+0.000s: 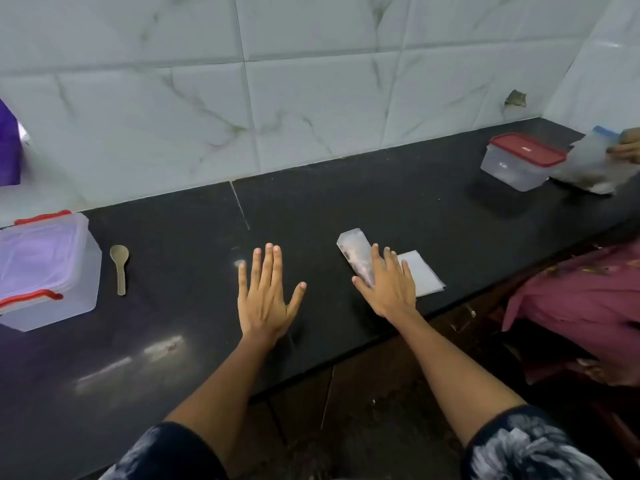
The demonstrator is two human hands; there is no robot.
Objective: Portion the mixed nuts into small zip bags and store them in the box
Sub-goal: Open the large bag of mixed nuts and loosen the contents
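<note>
**Both hands flat over the dark counter, right hand on a small bag of nuts**

The landmark here is the small zip bag [355, 256], a clear pouch with brownish contents lying on the black counter [346, 188]. The right hand [389, 285] rests on the near end of that bag, fingers straight and a little apart, palm down, gripping nothing. Just right of the bag, partly under the same hand, lie flat empty zip bags [424, 277], pale and square-cornered.

To the left of the bag, apart from it, the left hand [265, 296] is spread wide with the palm down above or on the counter; I cannot tell whether it touches. It holds nothing.

Farther left of the bag lies a beige spoon [119, 268], bowl toward the wall. Beyond the spoon stands a clear storage box [45, 271] with red latches, lid on.

Well to the right of the bag and nearer the tiled wall [311, 81] sits a clear container with a red lid [521, 161]. Touching or just beside it is a large clear bag [592, 166] with dark contents at its bottom, held at the top by another person's hand [628, 147], blurred. That person's maroon garment [581, 299] shows right of the bag, past the counter edge.
</note>
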